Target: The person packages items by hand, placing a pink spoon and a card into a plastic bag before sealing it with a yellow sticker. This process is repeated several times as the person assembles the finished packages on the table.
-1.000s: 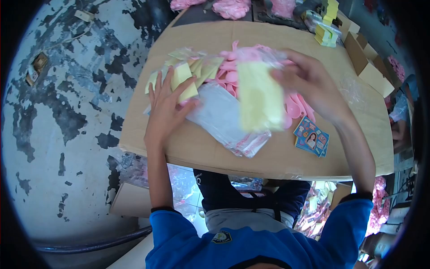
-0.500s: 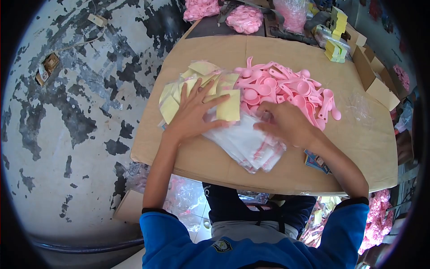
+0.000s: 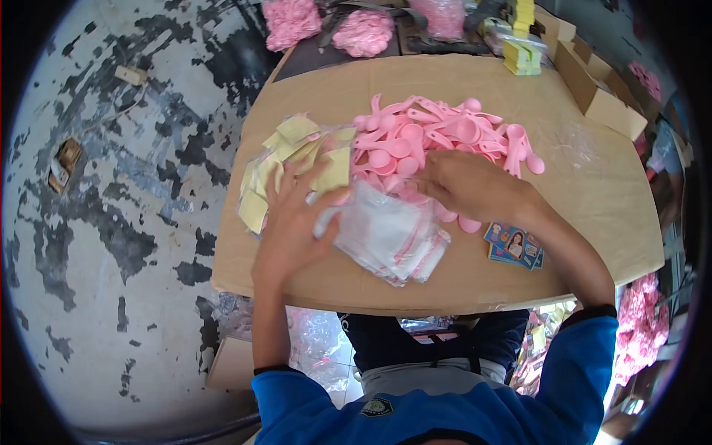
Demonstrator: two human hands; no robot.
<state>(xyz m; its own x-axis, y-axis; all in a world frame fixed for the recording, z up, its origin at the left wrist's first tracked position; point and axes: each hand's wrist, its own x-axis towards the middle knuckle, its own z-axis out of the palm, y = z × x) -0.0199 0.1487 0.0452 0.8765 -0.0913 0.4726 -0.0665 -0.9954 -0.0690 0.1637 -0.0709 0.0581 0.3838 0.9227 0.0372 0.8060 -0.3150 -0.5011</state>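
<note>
Shows the left hand [image 3: 285,233] with its fingers [image 3: 304,176] spread and the thumb apart, gripping nothing visible, the view a little blurred there. Has yellow cards [image 3: 297,130] in clear wrappers, fanned and overlapping, around and beyond those fingers, on top of the brown surface [image 3: 615,237]. Lays a pile of clear bags [image 3: 386,230] with reddish edges just right of the left thumb, between the two hands and partly below the right fingers [image 3: 437,191]. Heaps pink spoons [image 3: 460,130] loosely beyond and around the right fingers, a few showing nearer, beside the bags. Bends the right hand [image 3: 475,185] over the near part of that heap with the fingers curled down; cannot tell whether clenched on a spoon or a bag edge, the fingertips being hidden and perhaps just touching the topmost bag. Sets a small stack of blue picture cards [image 3: 515,245] nearer than the right fingers and to their right, close under the forearm. Spreads thin clear film [image 3: 582,148] well apart from the right fingers, farther right, with an open cardboard box [image 3: 604,89] beyond it at the far right edge.
</note>
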